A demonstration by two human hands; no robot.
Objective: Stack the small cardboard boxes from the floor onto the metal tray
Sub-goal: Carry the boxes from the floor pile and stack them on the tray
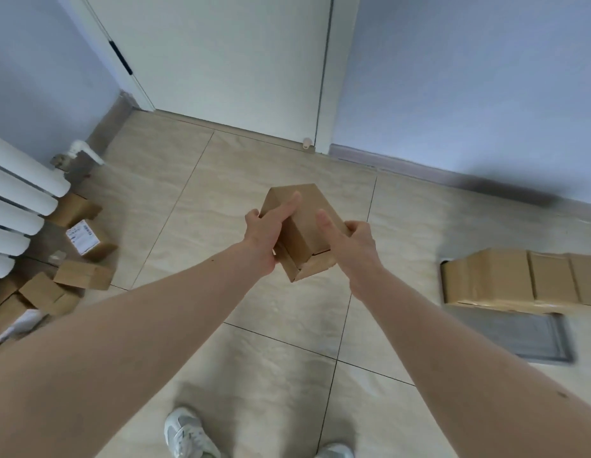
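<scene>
A small brown cardboard box is held in the air over the middle of the tiled floor. My left hand grips its left side and my right hand grips its right side. A grey metal tray lies on the floor at the right, and a row of brown boxes stands on its far part. Several more small cardboard boxes lie in a loose pile on the floor at the left, one with a white label.
A white radiator runs along the left wall beside the pile. A white door is straight ahead, with a doorstop at its foot. My white shoes show at the bottom edge.
</scene>
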